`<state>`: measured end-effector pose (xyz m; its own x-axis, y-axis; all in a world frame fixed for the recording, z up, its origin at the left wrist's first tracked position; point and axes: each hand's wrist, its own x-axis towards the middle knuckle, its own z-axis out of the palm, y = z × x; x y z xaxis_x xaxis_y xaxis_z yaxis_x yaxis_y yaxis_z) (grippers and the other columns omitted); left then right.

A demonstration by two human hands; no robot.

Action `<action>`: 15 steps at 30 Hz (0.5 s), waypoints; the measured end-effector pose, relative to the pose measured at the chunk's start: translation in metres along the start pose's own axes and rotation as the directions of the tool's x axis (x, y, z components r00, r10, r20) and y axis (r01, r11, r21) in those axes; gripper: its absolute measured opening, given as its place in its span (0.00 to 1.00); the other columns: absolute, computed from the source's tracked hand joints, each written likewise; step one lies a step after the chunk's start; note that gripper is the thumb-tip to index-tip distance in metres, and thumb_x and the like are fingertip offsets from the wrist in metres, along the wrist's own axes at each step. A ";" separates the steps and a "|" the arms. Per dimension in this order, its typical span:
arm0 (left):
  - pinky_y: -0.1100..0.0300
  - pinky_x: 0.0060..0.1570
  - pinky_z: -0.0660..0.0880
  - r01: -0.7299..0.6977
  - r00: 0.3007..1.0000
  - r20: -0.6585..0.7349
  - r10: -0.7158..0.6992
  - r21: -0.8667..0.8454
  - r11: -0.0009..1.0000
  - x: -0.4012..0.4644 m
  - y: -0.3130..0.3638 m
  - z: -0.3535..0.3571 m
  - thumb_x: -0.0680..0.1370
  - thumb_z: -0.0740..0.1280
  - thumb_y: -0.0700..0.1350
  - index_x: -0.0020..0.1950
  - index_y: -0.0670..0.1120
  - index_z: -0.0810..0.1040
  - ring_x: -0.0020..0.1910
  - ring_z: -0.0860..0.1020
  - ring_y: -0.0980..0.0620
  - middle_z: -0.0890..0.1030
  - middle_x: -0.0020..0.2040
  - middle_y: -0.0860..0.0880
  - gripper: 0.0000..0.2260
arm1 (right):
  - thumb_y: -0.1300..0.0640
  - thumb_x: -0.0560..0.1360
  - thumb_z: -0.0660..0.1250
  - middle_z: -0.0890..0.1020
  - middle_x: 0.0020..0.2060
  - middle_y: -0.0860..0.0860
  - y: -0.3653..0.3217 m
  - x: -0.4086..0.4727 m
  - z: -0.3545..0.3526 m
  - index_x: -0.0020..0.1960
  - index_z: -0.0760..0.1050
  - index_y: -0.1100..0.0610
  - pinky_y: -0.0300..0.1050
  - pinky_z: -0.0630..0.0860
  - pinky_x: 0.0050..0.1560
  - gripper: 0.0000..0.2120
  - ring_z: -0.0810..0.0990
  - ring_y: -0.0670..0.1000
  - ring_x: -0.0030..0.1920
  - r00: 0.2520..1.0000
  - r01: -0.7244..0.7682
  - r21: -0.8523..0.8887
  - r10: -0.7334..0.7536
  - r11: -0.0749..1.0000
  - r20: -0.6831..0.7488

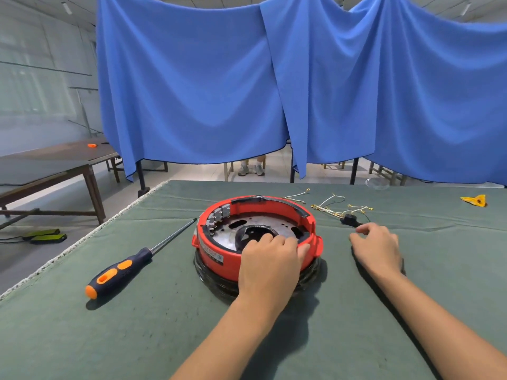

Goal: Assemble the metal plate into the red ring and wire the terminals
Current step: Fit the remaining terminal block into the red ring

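My left hand [270,255] grips the near rim of the red ring [256,237], fingers over the plate [263,229]; my right hand [377,246] hovers loosely curled, holding nothing, beside the wires [333,208].

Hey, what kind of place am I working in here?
Probably a workshop or training room: a green-covered workbench with a screwdriver and loose wires, blue curtains screening off stations, and more plain tables nearby.

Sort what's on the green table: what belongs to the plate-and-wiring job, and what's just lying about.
Job: red ring, metal plate inside it, wires, black connector, screwdriver.
Lying about: yellow scrap at the table's far right; orange item on the other table.
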<state>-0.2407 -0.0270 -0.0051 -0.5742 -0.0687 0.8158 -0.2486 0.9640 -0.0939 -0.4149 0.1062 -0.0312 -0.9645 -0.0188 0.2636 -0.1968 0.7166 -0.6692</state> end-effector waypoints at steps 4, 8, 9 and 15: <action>0.62 0.24 0.65 0.006 0.999 -0.039 -0.006 0.004 1.000 0.000 -0.002 0.009 0.77 0.58 0.53 0.29 0.49 0.76 0.23 0.75 0.50 0.75 0.24 0.52 0.19 | 0.52 0.74 0.64 0.74 0.62 0.59 0.000 0.029 0.014 0.63 0.74 0.56 0.52 0.68 0.60 0.18 0.68 0.60 0.64 0.999 -0.031 -0.071 0.030 0.997 -0.010; 0.60 0.25 0.66 -0.010 0.996 -0.084 0.009 -0.006 1.000 0.001 -0.006 0.020 0.77 0.58 0.53 0.30 0.49 0.77 0.24 0.75 0.49 0.76 0.25 0.52 0.19 | 0.46 0.75 0.66 0.73 0.63 0.58 -0.004 0.051 0.028 0.66 0.71 0.56 0.53 0.67 0.61 0.23 0.69 0.61 0.64 1.000 -0.003 -0.101 0.003 0.995 -0.008; 0.60 0.25 0.66 -0.011 0.996 -0.088 0.010 -0.011 1.000 0.001 -0.007 0.022 0.77 0.59 0.53 0.30 0.49 0.77 0.25 0.74 0.49 0.76 0.25 0.52 0.18 | 0.45 0.74 0.66 0.74 0.63 0.58 -0.004 0.054 0.030 0.65 0.72 0.54 0.52 0.68 0.60 0.22 0.70 0.61 0.63 1.000 0.006 -0.105 -0.006 0.994 0.002; 0.60 0.27 0.68 -0.003 1.000 -0.031 0.001 -0.063 0.998 0.001 -0.010 0.025 0.77 0.58 0.54 0.33 0.49 0.80 0.26 0.76 0.50 0.78 0.27 0.53 0.18 | 0.49 0.73 0.69 0.79 0.44 0.50 -0.001 0.049 0.025 0.45 0.74 0.50 0.46 0.68 0.43 0.07 0.77 0.56 0.50 0.999 0.036 0.156 -0.033 0.987 -0.018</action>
<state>-0.2584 -0.0432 -0.0176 -0.5496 -0.0598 0.8333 -0.1977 0.9784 -0.0601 -0.4663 0.0874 -0.0353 -0.9541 -0.0302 0.2981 -0.2563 0.5977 -0.7596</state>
